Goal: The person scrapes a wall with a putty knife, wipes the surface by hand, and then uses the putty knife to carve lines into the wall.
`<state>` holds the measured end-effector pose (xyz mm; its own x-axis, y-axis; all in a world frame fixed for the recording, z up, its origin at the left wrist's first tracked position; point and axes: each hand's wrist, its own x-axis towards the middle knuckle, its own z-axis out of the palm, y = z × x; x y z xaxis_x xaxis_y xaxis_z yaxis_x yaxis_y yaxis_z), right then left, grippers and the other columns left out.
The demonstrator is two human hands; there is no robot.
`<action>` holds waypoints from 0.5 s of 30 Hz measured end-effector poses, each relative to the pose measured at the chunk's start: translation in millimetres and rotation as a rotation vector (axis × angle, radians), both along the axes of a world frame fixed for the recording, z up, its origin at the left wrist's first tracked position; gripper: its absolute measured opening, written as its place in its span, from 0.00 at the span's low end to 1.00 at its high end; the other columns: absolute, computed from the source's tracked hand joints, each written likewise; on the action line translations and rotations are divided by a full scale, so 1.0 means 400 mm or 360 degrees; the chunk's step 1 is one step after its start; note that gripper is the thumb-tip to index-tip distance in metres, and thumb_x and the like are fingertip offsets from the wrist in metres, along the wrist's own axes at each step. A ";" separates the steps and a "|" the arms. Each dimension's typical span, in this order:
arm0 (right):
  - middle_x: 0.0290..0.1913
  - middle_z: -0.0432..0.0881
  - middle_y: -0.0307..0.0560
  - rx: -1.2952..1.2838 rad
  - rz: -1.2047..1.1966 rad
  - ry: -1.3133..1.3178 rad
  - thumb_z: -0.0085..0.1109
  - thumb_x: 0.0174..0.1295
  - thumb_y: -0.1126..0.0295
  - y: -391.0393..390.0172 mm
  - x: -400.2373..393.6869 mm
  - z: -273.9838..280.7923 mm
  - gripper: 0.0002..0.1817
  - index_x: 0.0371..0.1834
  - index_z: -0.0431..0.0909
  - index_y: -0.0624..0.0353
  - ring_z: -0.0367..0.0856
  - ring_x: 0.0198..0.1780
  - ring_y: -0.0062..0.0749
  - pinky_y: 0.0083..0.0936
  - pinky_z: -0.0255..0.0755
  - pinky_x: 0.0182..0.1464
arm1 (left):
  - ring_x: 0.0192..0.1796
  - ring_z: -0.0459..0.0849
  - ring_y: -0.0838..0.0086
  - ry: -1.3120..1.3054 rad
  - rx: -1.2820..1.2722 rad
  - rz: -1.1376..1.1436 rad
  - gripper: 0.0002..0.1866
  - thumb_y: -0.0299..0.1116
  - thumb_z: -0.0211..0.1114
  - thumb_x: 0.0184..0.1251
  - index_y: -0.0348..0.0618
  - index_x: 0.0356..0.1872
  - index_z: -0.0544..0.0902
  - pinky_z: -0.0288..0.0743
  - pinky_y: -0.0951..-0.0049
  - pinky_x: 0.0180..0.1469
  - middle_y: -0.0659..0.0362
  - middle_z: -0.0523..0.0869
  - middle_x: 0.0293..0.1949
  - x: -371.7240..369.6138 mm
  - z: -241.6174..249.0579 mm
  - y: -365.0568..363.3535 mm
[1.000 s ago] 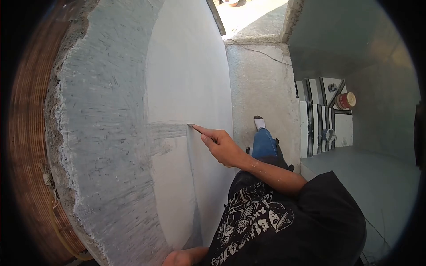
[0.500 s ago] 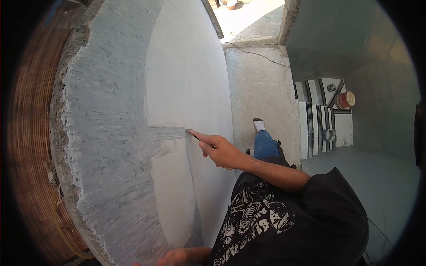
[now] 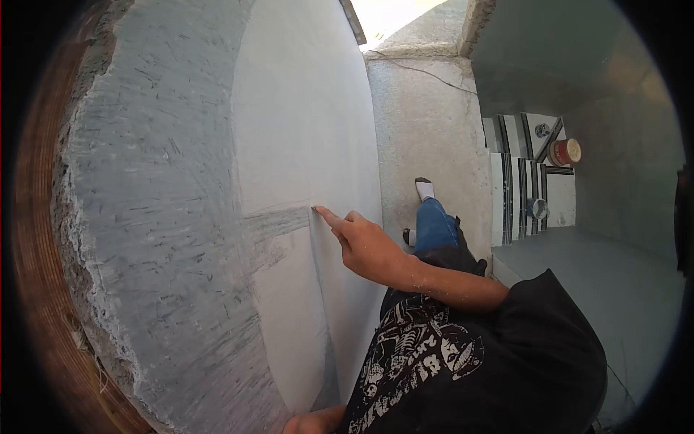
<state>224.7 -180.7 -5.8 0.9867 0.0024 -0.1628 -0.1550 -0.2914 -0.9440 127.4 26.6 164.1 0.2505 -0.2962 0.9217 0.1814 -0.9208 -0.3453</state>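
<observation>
My right hand (image 3: 361, 242) reaches across to the pale wall (image 3: 303, 108), index finger stretched along a small tool that looks like a putty knife. Only a bit of its tip shows at the fingertip; the palm and back of the hand hide the remainder. The tip is at the right end of a grey rough strip (image 3: 278, 223) in the white coating. Below that strip lies a smooth white patch (image 3: 296, 311). At the bottom edge, my left hand (image 3: 307, 424) is mostly cut off, close to the wall, and its fingers are hidden.
A scratched grey band (image 3: 166, 195) borders the white coating, ending in a broken edge beside ribbed reddish brick (image 3: 43, 289). To the right, a bucket (image 3: 565, 152) and a round container (image 3: 537, 209) stand by black-striped white panels. A cable (image 3: 423, 71) crosses the concrete floor (image 3: 401, 137).
My right hand has shifted slightly right along the strip, and the tool's dark handle is now hidden. My left hand has moved right and lower, partly out of view. The camera view has shifted a little.
</observation>
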 end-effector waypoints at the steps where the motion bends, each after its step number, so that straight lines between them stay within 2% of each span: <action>1: 0.35 0.73 0.55 0.0024 -0.0021 -0.0005 0.46 0.69 0.79 0.002 0.001 -0.001 0.31 0.76 0.60 0.54 0.73 0.31 0.39 0.34 0.73 0.41 | 0.77 0.54 0.47 0.0001 0.0001 -0.0012 0.29 0.60 0.44 0.76 0.46 0.52 0.82 0.39 0.37 0.73 0.43 0.71 0.69 0.004 -0.001 0.001; 7: 0.34 0.73 0.54 0.0020 -0.0067 0.0074 0.47 0.68 0.80 0.006 0.012 0.013 0.31 0.76 0.61 0.55 0.74 0.32 0.39 0.33 0.73 0.41 | 0.77 0.55 0.47 0.0029 -0.0020 -0.0035 0.29 0.60 0.44 0.76 0.46 0.52 0.81 0.40 0.38 0.73 0.43 0.71 0.69 0.017 -0.006 0.008; 10: 0.33 0.72 0.54 0.0027 -0.0181 -0.0012 0.46 0.69 0.79 0.001 0.047 0.010 0.30 0.76 0.62 0.55 0.74 0.33 0.41 0.34 0.72 0.41 | 0.77 0.55 0.47 0.0025 -0.0025 -0.0048 0.29 0.60 0.44 0.76 0.46 0.52 0.81 0.41 0.38 0.73 0.43 0.72 0.69 0.024 -0.002 0.007; 15: 0.32 0.72 0.54 -0.0025 -0.0151 -0.0097 0.45 0.71 0.76 -0.032 0.091 0.007 0.28 0.75 0.63 0.53 0.72 0.33 0.44 0.36 0.71 0.42 | 0.77 0.55 0.47 0.0005 -0.0036 -0.0071 0.29 0.60 0.44 0.76 0.46 0.52 0.81 0.42 0.38 0.73 0.43 0.72 0.68 0.035 0.005 0.002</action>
